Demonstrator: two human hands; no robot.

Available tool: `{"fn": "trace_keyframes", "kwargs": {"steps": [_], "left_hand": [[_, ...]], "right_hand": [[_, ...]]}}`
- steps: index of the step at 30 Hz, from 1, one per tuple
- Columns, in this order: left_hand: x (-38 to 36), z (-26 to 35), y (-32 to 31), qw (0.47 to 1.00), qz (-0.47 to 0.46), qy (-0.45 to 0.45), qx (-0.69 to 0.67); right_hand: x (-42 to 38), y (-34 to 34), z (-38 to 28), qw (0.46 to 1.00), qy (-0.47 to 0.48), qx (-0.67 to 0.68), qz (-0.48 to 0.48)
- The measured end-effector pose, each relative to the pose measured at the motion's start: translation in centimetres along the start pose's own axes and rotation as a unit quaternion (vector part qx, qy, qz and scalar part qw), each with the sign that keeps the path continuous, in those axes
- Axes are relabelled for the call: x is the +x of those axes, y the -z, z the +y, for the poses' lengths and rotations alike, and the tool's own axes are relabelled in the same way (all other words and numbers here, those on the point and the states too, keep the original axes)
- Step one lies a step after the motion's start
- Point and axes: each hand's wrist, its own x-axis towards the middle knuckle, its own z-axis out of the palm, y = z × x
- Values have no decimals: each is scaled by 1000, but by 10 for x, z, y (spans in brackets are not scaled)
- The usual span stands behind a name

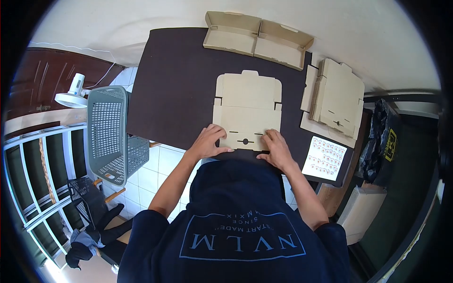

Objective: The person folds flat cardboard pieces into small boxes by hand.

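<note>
A flat die-cut cardboard box blank (250, 118) lies on the dark table (174, 75) in front of me. Slots, a small round hole and side flaps show on it. My left hand (210, 142) grips its near left corner, fingers curled on the surface and thumb along the near edge. At the near right corner, my right hand (277, 150) holds the blank the same way, with its thumb at the near edge. The undersides of the fingers are hidden.
Two folded open cardboard boxes (231, 38) stand joined along the back edge. To the right are a stack of flat blanks (342, 94) and a white sheet of round stickers (324, 158). A grey plastic chair (107, 132), a white fan (72, 96) and a person (89, 238) are at left.
</note>
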Motion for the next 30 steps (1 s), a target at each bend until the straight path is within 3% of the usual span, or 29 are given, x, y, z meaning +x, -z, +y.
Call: {"fn": "trace_keyframes", "kwargs": {"steps": [2,5,7,10,17,19,22,23,30], "left_hand": [[-4,-3,-2,999,-36,19,0],[-24,-4,-12,1000,8,-4,-23],[-34,-11,-20,996,31,-62,47],[-41,-14,-30,993,68,-79,62],[-5,-13,-38,989,144,-12,4],[10,-11,-39,987,146,-14,64],[24,-6,-40,988,126,18,87],[27,-4,-41,988,126,16,86],[31,11,-41,981,122,102,107]], "right_hand": [[-9,-15,4,998,9,-50,21],[-20,-28,8,998,-16,-42,42],[-22,-31,9,996,4,-55,76],[-20,-35,16,993,20,-58,103],[-2,-31,16,991,14,-55,123],[10,-29,5,990,-41,-106,79],[29,-34,-14,986,-28,-128,99],[34,-33,-21,987,-52,-144,52],[52,-25,-16,979,-142,-148,-3]]}}
